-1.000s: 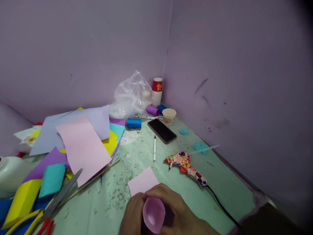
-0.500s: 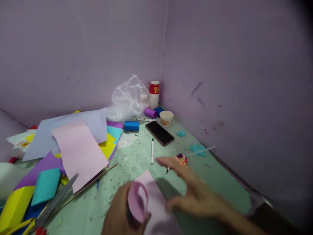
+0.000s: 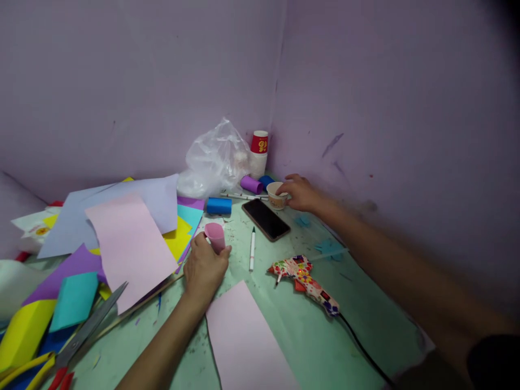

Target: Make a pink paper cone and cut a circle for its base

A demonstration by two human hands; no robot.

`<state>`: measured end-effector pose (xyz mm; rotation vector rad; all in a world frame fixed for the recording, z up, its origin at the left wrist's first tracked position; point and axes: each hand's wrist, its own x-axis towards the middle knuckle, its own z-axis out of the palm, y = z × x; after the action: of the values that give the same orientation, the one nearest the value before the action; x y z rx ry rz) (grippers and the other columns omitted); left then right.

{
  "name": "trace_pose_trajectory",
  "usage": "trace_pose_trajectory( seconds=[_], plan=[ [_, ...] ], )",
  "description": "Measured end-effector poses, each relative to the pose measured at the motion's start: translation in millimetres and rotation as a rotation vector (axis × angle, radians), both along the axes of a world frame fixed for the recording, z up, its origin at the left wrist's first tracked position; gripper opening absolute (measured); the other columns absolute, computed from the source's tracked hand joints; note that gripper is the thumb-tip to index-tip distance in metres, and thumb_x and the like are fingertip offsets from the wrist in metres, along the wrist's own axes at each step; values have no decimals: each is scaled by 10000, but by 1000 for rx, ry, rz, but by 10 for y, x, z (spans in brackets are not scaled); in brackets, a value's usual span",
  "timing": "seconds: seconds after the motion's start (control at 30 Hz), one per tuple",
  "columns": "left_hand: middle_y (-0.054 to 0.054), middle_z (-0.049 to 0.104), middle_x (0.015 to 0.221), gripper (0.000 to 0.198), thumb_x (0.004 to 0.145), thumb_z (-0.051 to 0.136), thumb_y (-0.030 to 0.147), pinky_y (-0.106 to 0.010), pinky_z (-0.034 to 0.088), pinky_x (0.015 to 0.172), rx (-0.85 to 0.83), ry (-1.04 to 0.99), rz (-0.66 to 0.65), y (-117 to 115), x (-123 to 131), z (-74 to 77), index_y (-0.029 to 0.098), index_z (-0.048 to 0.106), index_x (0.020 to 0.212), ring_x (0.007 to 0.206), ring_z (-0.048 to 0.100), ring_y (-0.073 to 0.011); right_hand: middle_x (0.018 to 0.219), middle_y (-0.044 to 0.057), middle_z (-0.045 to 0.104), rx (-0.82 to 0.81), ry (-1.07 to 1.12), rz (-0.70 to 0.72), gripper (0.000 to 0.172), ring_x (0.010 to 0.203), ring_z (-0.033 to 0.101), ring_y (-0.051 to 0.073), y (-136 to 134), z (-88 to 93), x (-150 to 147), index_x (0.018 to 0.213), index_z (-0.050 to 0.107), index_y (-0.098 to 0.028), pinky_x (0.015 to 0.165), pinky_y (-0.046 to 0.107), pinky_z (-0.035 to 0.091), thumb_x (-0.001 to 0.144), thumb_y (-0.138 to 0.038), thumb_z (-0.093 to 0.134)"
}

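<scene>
My left hand (image 3: 206,265) is closed around a small pink paper tube (image 3: 216,237), which stands near the middle of the table. Far across the table, my right hand (image 3: 301,193) is at a small paper cup (image 3: 277,201), its fingers at the rim and partly inside the opening. A dark phone (image 3: 266,219) lies just in front of the cup. Between my arms are a white marker with a green tip (image 3: 252,249) and a pink paper sheet (image 3: 249,341). A flower-patterned glue gun (image 3: 304,279) rests on its side under my right arm.
Scissors (image 3: 77,341) lie at left among folded papers, beside a pale pink sheet (image 3: 132,249). A blue paper roll (image 3: 219,206), a purple roll (image 3: 252,184), a plastic bag (image 3: 217,160) and stacked paper cups (image 3: 259,154) stand toward the wall corner. The glue gun's cord (image 3: 363,349) trails rightward.
My left hand has moved forward and set the pink tube farther out on the table. My right hand has swung from above the glue gun to the paper cup, uncovering the gun.
</scene>
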<state>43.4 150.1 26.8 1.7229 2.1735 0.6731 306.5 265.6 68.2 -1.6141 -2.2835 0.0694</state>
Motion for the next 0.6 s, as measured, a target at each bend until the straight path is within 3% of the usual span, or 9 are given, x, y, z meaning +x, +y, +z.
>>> trace_pose_trajectory(
  seconds=[0.13,0.23,0.33,0.4,0.5,0.6],
  plan=[
    [-239,440,1321,733,750,602,373,-495,434,905,5,21,-6,-65,10,56,74,292,1344,1203,464,-391,941,104,673,39,17,-8,30,1164,468,309,0,63,-16,729,720,-165,1000,474,292,699,-168,714],
    [-235,368,1389,817,751,599,341,-461,438,935,43,12,-23,-316,-75,154,63,194,1404,1230,444,-362,965,102,671,93,88,-47,75,1017,571,273,-219,225,-6,779,705,-150,865,396,430,772,-187,640],
    [-151,518,1256,645,770,563,328,-418,532,749,187,-6,-127,-771,-257,170,161,332,1348,987,606,-292,781,37,679,58,202,-30,218,737,638,202,-768,320,-28,825,677,-182,623,298,490,866,-345,538],
    [-97,587,1154,463,802,536,298,-404,534,755,315,29,-278,-1095,-388,116,216,444,1248,952,616,-259,712,8,666,49,447,28,218,677,639,195,-1268,305,-81,765,650,-206,600,303,498,839,-399,581],
    [-88,628,1077,299,835,513,213,-394,507,851,398,72,-424,-1428,-509,1,193,525,1133,1004,592,-235,706,-19,651,141,567,188,103,778,647,204,-1993,220,-188,720,625,-232,856,407,487,802,-287,652],
    [-108,647,1023,246,835,498,155,-397,509,826,351,77,-423,-1490,-522,-98,141,573,1068,955,595,-235,709,-25,641,142,477,394,90,724,635,184,-2461,124,-283,801,614,-228,973,476,416,771,-159,663]
  ],
)
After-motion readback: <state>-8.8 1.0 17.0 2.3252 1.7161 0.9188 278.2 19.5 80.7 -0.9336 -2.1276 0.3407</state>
